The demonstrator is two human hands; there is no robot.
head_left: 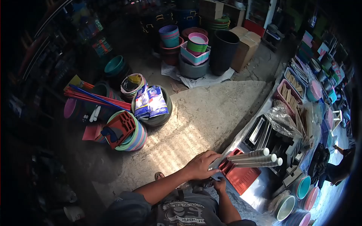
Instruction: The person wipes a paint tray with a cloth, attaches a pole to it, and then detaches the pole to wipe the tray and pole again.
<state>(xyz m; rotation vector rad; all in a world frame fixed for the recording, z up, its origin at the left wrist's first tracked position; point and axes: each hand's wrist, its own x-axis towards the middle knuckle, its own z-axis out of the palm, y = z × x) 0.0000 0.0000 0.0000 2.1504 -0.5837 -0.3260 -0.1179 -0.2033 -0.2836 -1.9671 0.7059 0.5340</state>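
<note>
Both hands at the red tray, with loose-looking rods overhead.
The red tray point(243, 180) sits by the left edge of the display table point(257, 195), on the scene's near right side. The left hand's point(201, 165) fingers bend at that edge and the right hand point(219, 185) is just nearer; I cannot tell whether either grasps anything. A knock to the tray could send the pale rods point(250, 159) rolling, since nothing visible ties them.
</note>
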